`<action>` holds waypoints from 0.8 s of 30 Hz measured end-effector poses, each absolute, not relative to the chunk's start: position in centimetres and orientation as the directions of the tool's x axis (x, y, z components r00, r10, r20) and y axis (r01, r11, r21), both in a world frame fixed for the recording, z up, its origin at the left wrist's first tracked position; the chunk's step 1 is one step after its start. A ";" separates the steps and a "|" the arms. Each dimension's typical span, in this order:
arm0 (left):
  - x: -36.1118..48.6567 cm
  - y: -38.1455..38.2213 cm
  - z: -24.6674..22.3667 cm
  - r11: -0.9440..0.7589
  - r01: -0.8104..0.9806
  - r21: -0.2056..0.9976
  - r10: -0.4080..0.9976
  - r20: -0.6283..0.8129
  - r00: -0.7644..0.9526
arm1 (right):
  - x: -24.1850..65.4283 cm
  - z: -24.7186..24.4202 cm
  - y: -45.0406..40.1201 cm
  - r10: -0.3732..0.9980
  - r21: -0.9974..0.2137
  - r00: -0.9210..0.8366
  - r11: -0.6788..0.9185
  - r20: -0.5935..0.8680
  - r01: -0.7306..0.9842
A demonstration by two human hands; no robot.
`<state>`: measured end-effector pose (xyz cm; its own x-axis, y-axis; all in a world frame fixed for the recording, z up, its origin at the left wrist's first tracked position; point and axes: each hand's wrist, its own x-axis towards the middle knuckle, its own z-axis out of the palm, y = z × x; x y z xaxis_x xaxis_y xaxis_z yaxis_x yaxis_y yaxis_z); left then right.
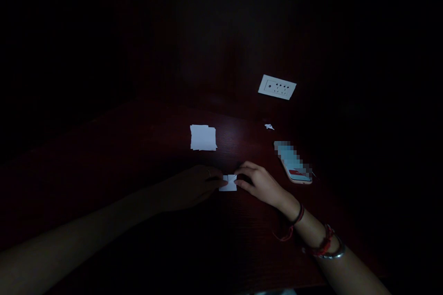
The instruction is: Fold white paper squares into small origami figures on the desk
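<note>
A small folded piece of white paper (228, 185) lies on the dark reddish table, with fold lines across its upper part. My left hand (197, 186), in shadow and wearing a ring, pinches the paper's left edge. On the other side my right hand (259, 185) grips its right edge between thumb and fingers. Bracelets and a red cord circle the right wrist. Just beyond the hands sits a stack of white paper sheets (203, 138), its edges slightly uneven.
To the right of my right hand lies a phone (294, 166) with a lit, partly blurred screen. A crumpled white scrap (269, 126) rests farther back. Behind it, a white socket panel (277, 87) is on the dark upright surface. The surroundings are very dark.
</note>
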<state>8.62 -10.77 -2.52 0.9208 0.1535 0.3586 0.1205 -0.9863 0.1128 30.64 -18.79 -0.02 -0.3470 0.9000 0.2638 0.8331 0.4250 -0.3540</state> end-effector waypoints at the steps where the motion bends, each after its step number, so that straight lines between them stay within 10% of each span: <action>1: 8.6 -10.7 -2.6 -0.986 0.121 0.111 0.153 0.358 0.921 | 30.6 -0.1 -18.7 0.902 -0.368 -0.339 0.421 0.269 0.829; 24: 8.7 -10.8 -1.6 -0.990 0.046 0.134 0.082 0.282 0.956 | 30.0 0.2 -18.5 0.909 -0.512 -0.313 0.414 0.275 0.752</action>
